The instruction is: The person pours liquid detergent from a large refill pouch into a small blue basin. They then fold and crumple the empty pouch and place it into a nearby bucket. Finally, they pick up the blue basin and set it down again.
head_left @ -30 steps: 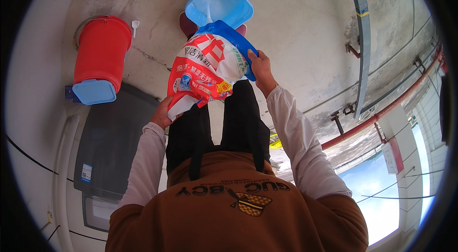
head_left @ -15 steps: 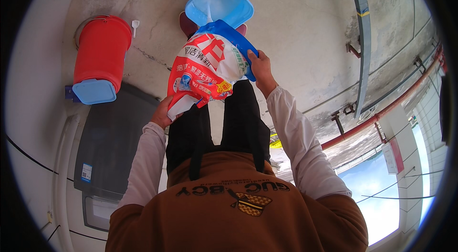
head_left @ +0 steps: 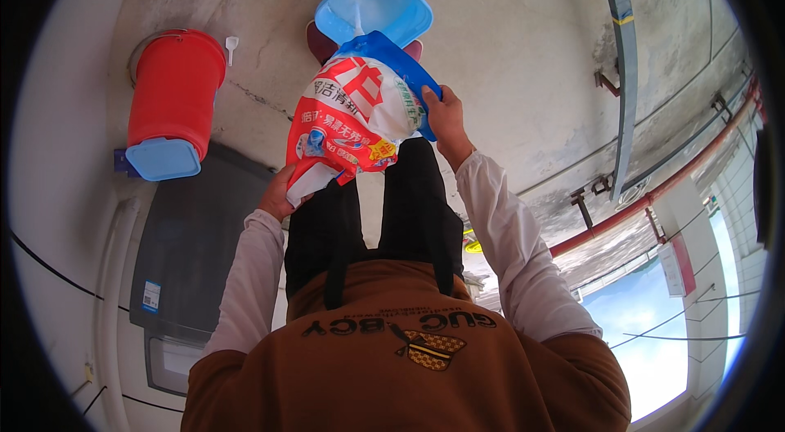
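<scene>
A red, white and blue bag of washing powder (head_left: pixel 343 121) hangs tilted between my hands, its blue top end pointing away from me. My left hand (head_left: pixel 280 191) is closed on the bag's near lower corner. At the blue edge on the far right, my right hand (head_left: pixel 447 121) grips the bag with the thumb on top. White powder (head_left: pixel 357 20) falls from the bag's mouth into a light blue plastic tub (head_left: pixel 409 6). A whitish layer shows inside that tub; the bag hides part of its near rim.
On the left stands a red bucket (head_left: pixel 176 92) with a light blue container (head_left: pixel 163 159) beside it. A white scoop (head_left: pixel 232 49) lies on the concrete floor near the bucket. A dark grey cabinet (head_left: pixel 196 236) is at lower left; a grey metal rail (head_left: pixel 623 64) runs along the right.
Both hands keep their hold and the bag stays tilted over the tub, with powder still falling. The view has shifted very slightly.
</scene>
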The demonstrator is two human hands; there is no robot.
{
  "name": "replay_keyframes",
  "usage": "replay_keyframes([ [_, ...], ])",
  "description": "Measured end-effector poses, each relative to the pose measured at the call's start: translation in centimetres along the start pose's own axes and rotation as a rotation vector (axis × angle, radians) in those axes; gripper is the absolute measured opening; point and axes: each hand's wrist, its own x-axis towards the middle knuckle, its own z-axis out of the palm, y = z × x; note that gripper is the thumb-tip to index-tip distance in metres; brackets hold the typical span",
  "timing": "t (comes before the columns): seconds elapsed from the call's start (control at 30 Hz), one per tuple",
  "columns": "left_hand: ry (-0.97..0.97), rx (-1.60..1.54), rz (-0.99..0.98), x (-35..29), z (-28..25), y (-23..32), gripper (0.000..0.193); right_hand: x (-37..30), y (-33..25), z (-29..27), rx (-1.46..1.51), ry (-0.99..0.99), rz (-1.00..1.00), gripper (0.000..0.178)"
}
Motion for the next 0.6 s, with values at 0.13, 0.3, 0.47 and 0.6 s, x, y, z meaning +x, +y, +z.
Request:
replay_keyframes([
  [0.13, 0.001, 0.003, -0.009, 0.12, 0.00, -0.08, 0.037, -0.26, -0.30, -0.16, 0.008, -0.011, -0.039, 0.027],
  [0.3, -0.040, -0.002, 0.005, 0.51, -0.19, -0.27, 0.038, -0.36, -0.56, -0.21, 0.003, -0.014, -0.054, 0.027],
  [0.47, -0.032, 0.005, -0.003, 0.71, -0.31, -0.12, 0.038, -0.33, -0.31, -0.30, 0.009, 0.002, -0.050, 0.027],
  [0.6, 0.003, 0.039, 0.008, 0.60, -0.39, 0.52, 0.038, -1.03, -0.83, -0.37, 0.040, 0.019, 0.024, 0.027],
])
